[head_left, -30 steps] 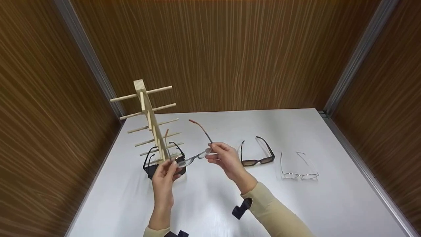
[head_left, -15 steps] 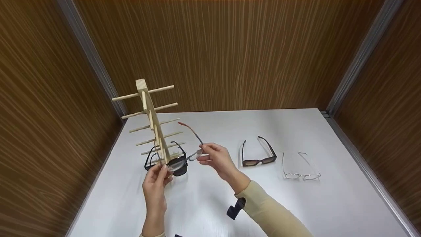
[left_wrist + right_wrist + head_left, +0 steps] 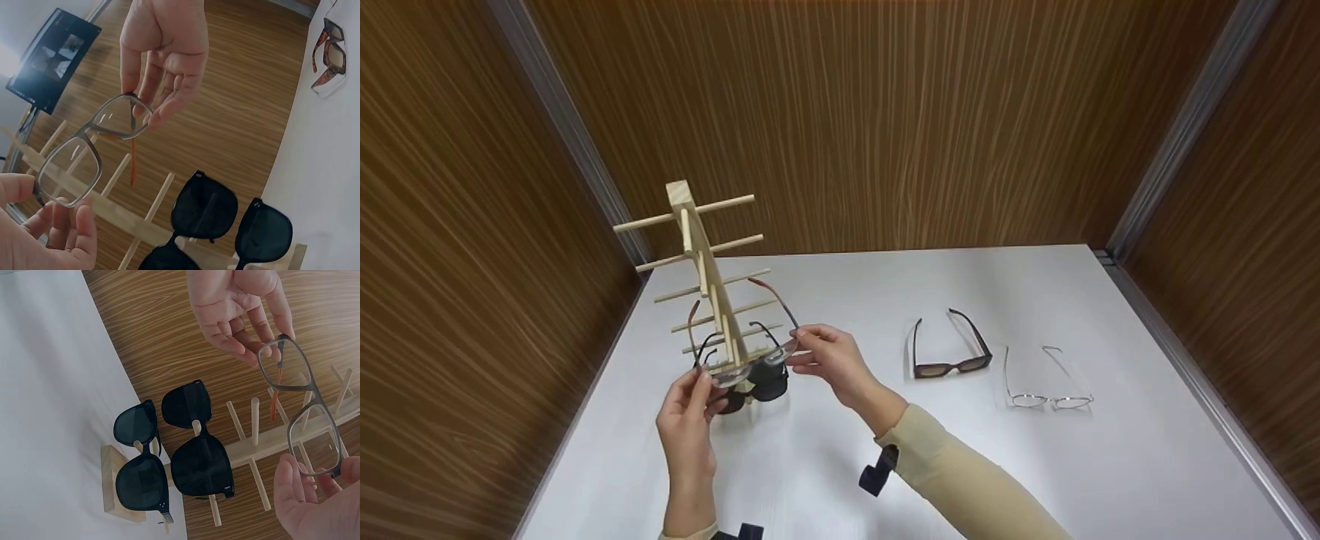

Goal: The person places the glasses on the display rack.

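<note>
A pair of eyeglasses with clear lenses and a grey frame (image 3: 84,132) is held up with both temples unfolded. My left hand (image 3: 688,420) pinches one front corner between thumb and fingers, and my right hand (image 3: 834,364) pinches the other. The orange-red temple tips point away from me, either side of the wooden peg rack (image 3: 709,266). Two pairs of black sunglasses hang on the rack's lowest pegs, the upper pair (image 3: 199,461) above the lower pair (image 3: 142,481). In the head view the held glasses overlap the upper sunglasses.
Brown-framed sunglasses (image 3: 952,369) lie unfolded on the white table (image 3: 1140,465), right of the hands. Further right are thin-rimmed clear glasses (image 3: 1050,402). Bare pegs (image 3: 727,202) stick out higher on the rack. Wood-grain panels (image 3: 885,120) enclose the table.
Both hands have carried the eyeglasses leftward to the front of the rack. The glasses have swung more level, and their temples now flank the post. Items on the table stay put.
</note>
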{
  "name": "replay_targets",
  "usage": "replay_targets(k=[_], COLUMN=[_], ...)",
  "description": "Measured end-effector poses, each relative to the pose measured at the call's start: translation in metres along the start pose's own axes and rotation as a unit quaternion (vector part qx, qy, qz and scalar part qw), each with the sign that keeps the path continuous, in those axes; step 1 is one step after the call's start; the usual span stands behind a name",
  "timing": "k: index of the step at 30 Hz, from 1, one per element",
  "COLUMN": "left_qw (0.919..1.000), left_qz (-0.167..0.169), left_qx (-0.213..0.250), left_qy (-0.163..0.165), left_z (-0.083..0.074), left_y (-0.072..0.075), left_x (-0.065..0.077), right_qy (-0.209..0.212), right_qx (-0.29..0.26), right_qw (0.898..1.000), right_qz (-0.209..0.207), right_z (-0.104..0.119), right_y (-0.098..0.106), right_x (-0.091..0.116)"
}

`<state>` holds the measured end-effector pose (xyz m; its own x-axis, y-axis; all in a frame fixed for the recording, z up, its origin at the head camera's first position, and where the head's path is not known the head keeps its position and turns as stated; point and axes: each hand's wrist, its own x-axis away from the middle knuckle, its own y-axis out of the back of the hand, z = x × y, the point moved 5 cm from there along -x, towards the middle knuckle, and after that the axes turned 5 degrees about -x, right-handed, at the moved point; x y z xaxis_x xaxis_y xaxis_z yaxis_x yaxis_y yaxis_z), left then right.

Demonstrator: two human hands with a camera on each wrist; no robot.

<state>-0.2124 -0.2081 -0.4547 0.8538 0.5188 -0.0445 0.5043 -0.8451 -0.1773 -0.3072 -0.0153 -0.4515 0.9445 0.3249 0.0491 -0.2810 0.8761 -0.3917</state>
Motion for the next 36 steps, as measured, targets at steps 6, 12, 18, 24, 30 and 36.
replay_targets(k=[6,12,18,24,30,36], left_qw=[0.9998,0.9983,0.9967,0.9947,0.9945,0.9948], left_qz=[-0.005,-0.021,-0.034,-0.038,-0.034,-0.03], left_qx=[-0.015,-0.054,-0.074,-0.094,-0.093,-0.092], left_qy=[0.008,0.01,0.005,0.016,0.033,0.03], left_z=[-0.002,-0.002,-0.002,0.003,0.013,0.019], left_y=[0.005,0.015,0.023,0.025,0.025,0.025], left_x=[-0.013,-0.028,-0.04,-0.048,-0.053,-0.055], right_qy=[-0.001,-0.001,-0.008,-0.005,-0.015,-0.015], right_qx=[0.01,0.028,0.05,0.045,0.041,0.044], right_qw=[1.0,0.999,0.998,0.997,0.997,0.996], right_qz=[-0.021,-0.036,-0.048,-0.055,-0.07,-0.077], right_z=[-0.002,-0.005,-0.01,-0.014,-0.019,-0.021], right_y=[-0.008,-0.02,-0.027,-0.029,-0.025,-0.02], right_x=[-0.006,-0.015,-0.021,-0.025,-0.029,-0.03])
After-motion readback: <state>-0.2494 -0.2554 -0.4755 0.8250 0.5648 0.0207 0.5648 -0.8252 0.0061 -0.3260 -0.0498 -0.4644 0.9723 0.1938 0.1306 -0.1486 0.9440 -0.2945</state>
